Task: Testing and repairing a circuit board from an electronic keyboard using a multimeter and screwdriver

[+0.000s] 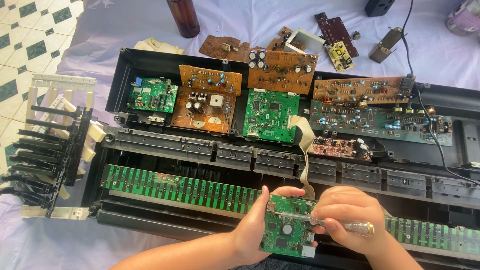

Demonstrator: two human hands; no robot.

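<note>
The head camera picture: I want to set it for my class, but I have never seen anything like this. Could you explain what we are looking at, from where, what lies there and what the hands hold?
One camera, worn on a person's head, looks down at their bare hands. An opened black keyboard casing lies on a pale cloth, with green and brown circuit boards inside. A long green contact strip runs along its front. Removed black and white keys are stacked at the picture's left. The left hand holds a small green circuit board. The right hand holds a clear-handled screwdriver with its tip on that board.
</note>
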